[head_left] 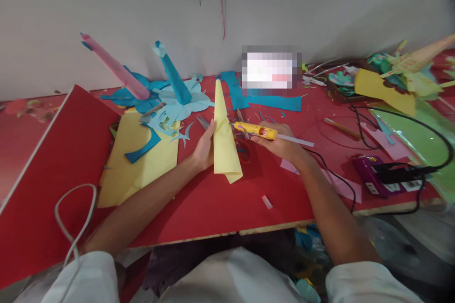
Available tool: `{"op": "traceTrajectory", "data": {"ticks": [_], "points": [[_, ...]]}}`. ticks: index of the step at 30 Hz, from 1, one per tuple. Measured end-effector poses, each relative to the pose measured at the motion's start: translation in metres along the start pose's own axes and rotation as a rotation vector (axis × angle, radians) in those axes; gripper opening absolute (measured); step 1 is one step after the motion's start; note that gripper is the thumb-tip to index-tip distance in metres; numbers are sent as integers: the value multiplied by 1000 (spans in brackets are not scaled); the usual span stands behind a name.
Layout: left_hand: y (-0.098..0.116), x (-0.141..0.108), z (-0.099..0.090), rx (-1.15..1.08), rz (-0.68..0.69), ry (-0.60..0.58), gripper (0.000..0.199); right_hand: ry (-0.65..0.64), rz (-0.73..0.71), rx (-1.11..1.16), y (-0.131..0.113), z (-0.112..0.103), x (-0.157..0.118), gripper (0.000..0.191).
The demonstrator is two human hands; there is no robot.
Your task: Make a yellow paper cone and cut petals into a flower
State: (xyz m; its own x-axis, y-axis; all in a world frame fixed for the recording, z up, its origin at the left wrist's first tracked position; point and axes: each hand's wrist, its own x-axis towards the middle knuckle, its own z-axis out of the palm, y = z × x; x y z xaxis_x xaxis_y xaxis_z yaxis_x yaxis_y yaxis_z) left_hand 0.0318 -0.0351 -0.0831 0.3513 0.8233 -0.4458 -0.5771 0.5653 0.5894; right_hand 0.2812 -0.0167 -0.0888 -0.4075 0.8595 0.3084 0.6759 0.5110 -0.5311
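Right now the left hand (204, 151) holds a yellow paper cone (223, 144) upright above the middle of the desk (209, 215), its thumb along the cone's left side and its fingers mostly hidden behind it. The right hand (282, 139) is closed around a yellow glue gun (253, 129) (a clear glue stick (296, 140) pokes out of its back), with the nozzle at the cone's right side; whether it touches, I cannot tell. Scissors (243, 151) with red handles lie just beyond the cone. Toward the desk's back edge, on the left, a blue cone (175, 78) stands on a pale blue paper flower (195, 100), beside a leaning pink cone (117, 67). Yellow sheets (142, 182) lie toward the left end. A purple power box (366, 177) sits near the front right corner, and a small pale piece (267, 201) lies near the front edge.
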Motion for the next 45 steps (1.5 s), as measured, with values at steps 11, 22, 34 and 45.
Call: {"op": "traceTrajectory", "data": {"ticks": [11,22,34,45], "points": [[-1,-2,-4,25,26,-7,59,59,232,-296,10,-23,-84,23],[0,-4,1,24,30,-31,55,-203,-24,-427,17,-23,-22,29],[5,-5,7,21,152,-14,43,-239,-2,-91,-18,-58,24,33],[37,-6,29,131,516,-35,25,-280,-46,635,-17,-26,9,87]]}}
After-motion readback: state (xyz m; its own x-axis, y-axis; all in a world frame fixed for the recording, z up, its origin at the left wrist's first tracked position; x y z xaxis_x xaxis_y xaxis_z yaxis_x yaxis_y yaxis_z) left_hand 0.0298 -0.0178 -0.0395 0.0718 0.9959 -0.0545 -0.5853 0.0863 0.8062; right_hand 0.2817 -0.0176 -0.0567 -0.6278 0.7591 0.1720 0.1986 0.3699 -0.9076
